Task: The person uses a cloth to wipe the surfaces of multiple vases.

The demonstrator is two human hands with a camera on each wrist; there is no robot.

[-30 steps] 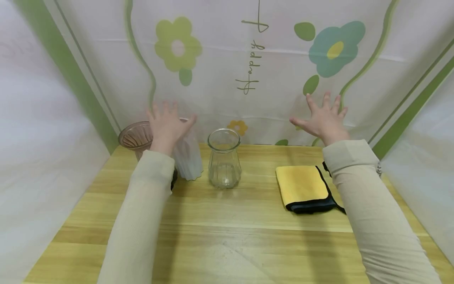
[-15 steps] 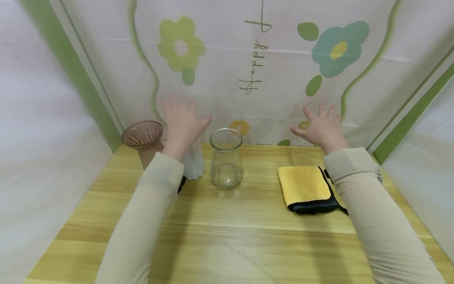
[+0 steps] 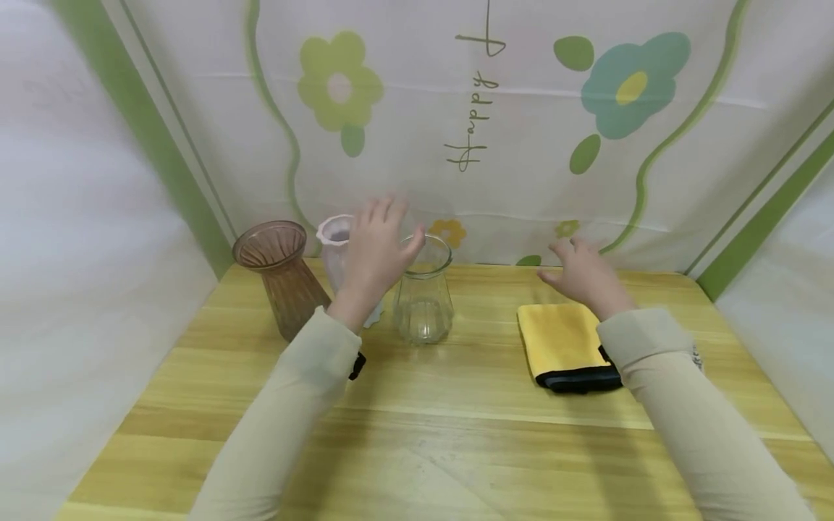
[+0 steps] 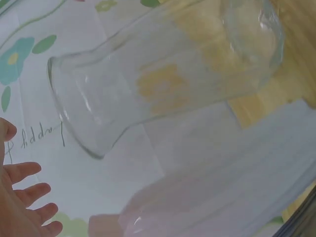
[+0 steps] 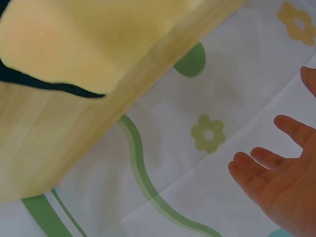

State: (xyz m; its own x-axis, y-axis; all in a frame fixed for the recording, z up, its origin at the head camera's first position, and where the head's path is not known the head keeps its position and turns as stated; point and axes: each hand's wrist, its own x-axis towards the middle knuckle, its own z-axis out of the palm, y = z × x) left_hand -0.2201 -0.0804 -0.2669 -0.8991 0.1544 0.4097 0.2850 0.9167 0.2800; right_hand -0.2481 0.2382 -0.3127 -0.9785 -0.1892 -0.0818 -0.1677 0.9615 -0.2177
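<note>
On the wooden table (image 3: 430,412) stands a brown vase (image 3: 289,297), with a pale vase (image 3: 333,259) near it, partly hidden by the left hand (image 3: 376,253). Next comes the clear glass vase (image 3: 423,312), upright — it is just right of that hand, whose empty fingers spread loosely near the rim, apart from it. Farther right lies the folded yellow cloth (image 3: 560,336) — the right hand (image 3: 586,276) hangs above its far edge, empty, fingers relaxed and slightly bent.
</note>
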